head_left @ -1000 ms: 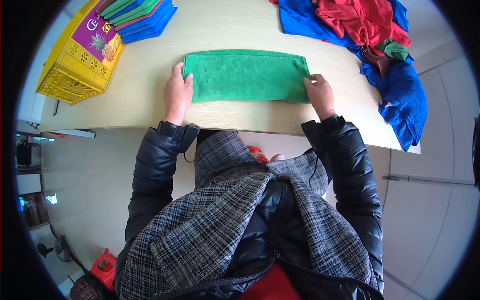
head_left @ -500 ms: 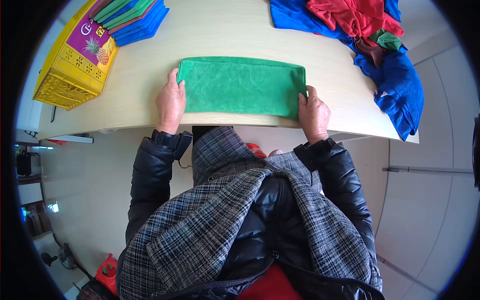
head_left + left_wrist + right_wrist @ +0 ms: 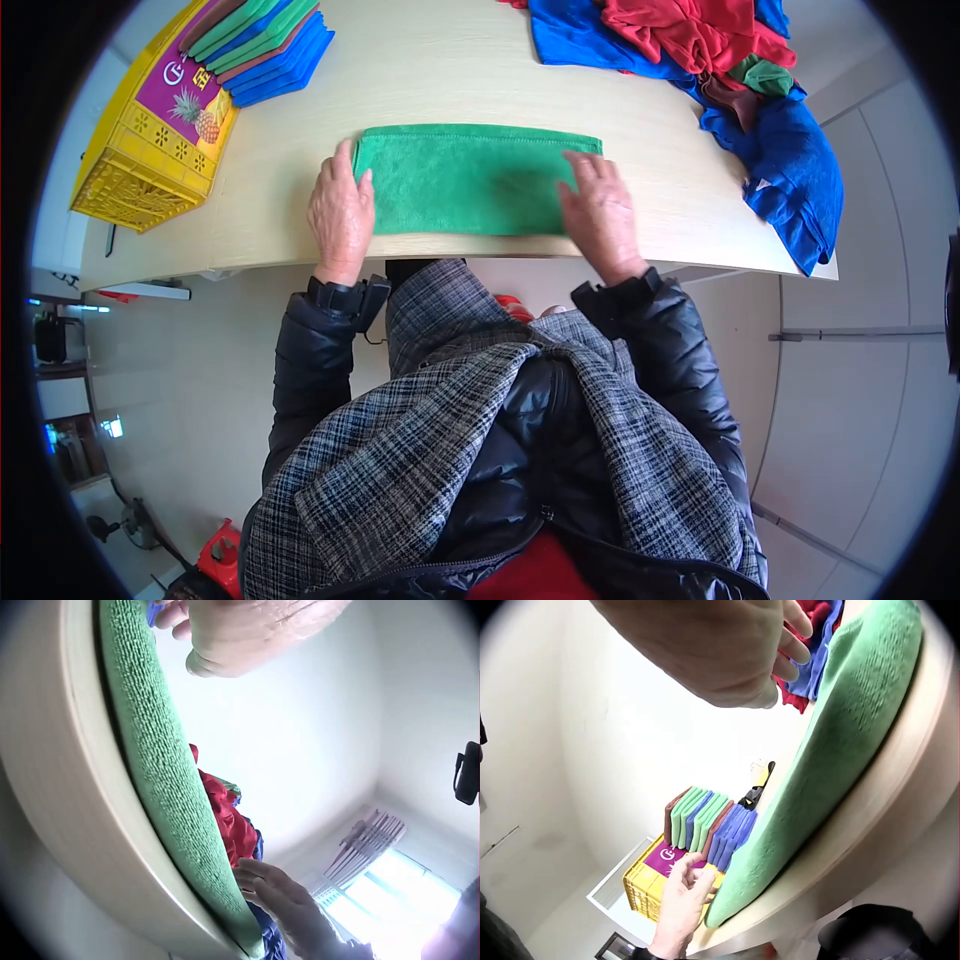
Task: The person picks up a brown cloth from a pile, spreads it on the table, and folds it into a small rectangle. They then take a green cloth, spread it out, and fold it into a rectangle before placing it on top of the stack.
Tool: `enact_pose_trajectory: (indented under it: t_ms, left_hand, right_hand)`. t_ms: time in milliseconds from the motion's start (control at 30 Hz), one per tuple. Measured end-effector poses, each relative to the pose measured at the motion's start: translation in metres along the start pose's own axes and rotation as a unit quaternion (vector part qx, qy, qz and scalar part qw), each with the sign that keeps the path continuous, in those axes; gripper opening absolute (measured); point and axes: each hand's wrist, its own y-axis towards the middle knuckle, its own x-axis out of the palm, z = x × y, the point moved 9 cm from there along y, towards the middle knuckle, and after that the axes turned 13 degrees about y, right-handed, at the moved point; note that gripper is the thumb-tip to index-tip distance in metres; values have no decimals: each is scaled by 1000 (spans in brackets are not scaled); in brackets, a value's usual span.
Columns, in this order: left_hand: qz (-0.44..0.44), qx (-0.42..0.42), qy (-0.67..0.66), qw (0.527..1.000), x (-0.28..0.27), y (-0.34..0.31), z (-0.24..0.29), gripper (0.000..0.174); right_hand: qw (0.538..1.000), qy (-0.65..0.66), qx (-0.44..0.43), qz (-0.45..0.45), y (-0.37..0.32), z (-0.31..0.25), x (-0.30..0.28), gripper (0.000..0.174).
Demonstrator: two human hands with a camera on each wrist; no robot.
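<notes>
Fingers point(image 3: 583, 168) of right hand point(image 3: 598, 215) straight, flat on green cloth point(image 3: 460, 180) | left hand point(image 3: 342, 210) relaxed, touching its left end | cloth's long axis runs hand to hand along worktop point(image 3: 450, 70) edge

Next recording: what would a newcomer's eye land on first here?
The folded green cloth lies flat near the front edge of the table, left hand at its left end, right hand flat on its right part. A heap of red and blue cloths sits far right; a yellow crate and stacked folded cloths far left.
</notes>
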Motion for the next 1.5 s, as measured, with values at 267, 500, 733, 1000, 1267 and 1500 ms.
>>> enact_pose_trajectory:
  t_ms: [267,500,733,1000,1267,1500]
  left_hand:
    - [-78,267,-51,959,27,-9,88,56]
    - [-143,226,8,964,59,-12,49,64]
    - [-160,151,27,975,67,-6,13,65]
    - [-89,136,98,982,38,-7,48,65]
    - [-117,292,-54,948,40,-39,152,56]
    - [-130,289,-53,947,41,-42,143,55]
  right_hand:
    - [996,-62,-8,-66,5,-3,68,62]
    - [994,-88,32,-54,-4,45,43,70]
    - [994,-95,41,-43,-8,55,38,70]
    - [991,-126,31,-42,-2,22,27,66]
    - [997,-60,-27,-50,2,-11,62,58]
    - [995,-69,-22,-66,-3,-3,62,58]
